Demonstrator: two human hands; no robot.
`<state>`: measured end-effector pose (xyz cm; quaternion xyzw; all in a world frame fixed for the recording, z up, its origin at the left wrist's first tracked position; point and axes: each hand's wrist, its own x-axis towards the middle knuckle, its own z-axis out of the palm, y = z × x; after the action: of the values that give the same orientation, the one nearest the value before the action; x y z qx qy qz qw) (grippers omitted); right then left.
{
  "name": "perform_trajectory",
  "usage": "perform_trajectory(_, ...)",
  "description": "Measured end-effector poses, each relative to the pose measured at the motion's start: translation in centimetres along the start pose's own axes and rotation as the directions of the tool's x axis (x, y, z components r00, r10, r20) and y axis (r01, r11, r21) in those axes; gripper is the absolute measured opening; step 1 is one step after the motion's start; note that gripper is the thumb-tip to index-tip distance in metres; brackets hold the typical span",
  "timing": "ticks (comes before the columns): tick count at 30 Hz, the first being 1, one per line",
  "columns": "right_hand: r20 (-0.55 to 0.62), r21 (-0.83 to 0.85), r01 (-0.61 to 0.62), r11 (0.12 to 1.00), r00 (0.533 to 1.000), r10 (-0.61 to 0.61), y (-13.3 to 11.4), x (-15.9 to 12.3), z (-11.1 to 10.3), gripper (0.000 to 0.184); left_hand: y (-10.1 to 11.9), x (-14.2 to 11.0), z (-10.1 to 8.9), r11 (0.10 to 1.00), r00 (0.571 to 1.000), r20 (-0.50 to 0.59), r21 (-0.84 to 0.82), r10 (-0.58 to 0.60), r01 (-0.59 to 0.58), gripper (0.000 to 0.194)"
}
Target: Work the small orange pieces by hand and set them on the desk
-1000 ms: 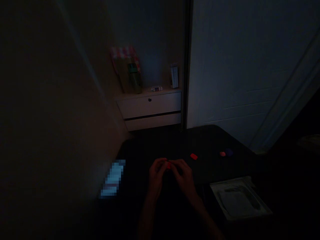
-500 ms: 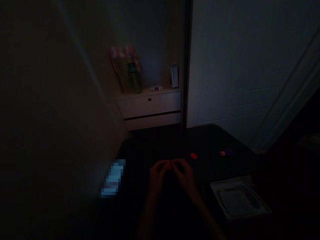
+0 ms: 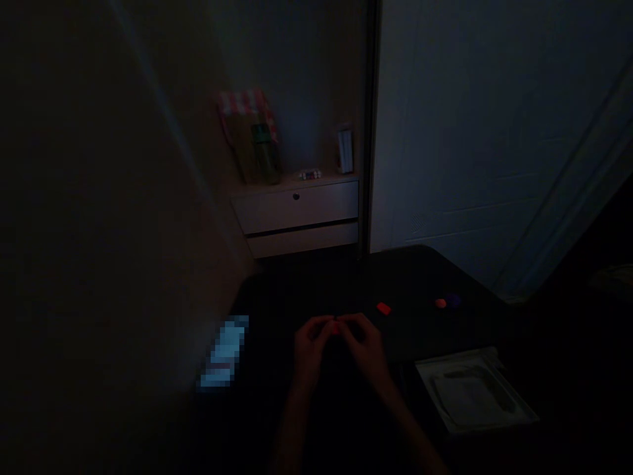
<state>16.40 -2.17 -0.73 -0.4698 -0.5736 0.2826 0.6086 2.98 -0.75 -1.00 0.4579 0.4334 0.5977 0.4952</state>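
In the dim light my left hand (image 3: 312, 335) and my right hand (image 3: 363, 335) meet over a dark table (image 3: 316, 290). Fingertips of both pinch a small red piece (image 3: 335, 328), mostly covered by the fingers, so its kind cannot be made out. A flat red block-like piece (image 3: 384, 309) lies on the table beyond my right hand. Farther right, a small orange-red lump (image 3: 440, 303) rests against a dark purple round thing (image 3: 453, 301).
A clear-looking flat packet or tray (image 3: 475, 392) lies at the right. On the left glows a blurred-out screen (image 3: 225, 353). Behind the table stands a drawer cabinet (image 3: 301, 211) bearing a green-capped bottle (image 3: 266, 155), beside a pale door (image 3: 469, 132).
Almost nothing differs. My hands stay together on the small red piece, with only a slight shift of the fingers.
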Motion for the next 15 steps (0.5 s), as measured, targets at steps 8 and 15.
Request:
perform_trajectory(8, -0.003, -0.004, 0.007, 1.000, 1.000, -0.007, -0.26, 0.07, -0.02, 0.019, 0.20, -0.05, 0.11, 1.000, 0.999, -0.040, -0.003, -0.009, 0.009, 0.026)
perform_trajectory(15, -0.006, 0.033, -0.005, 0.999, 1.000, 0.005, -0.13, 0.00, -0.05, 0.021, 0.22, -0.08, 0.03, 1.000, 1.000, 0.012, 0.008, -0.005, 0.005, 0.029)
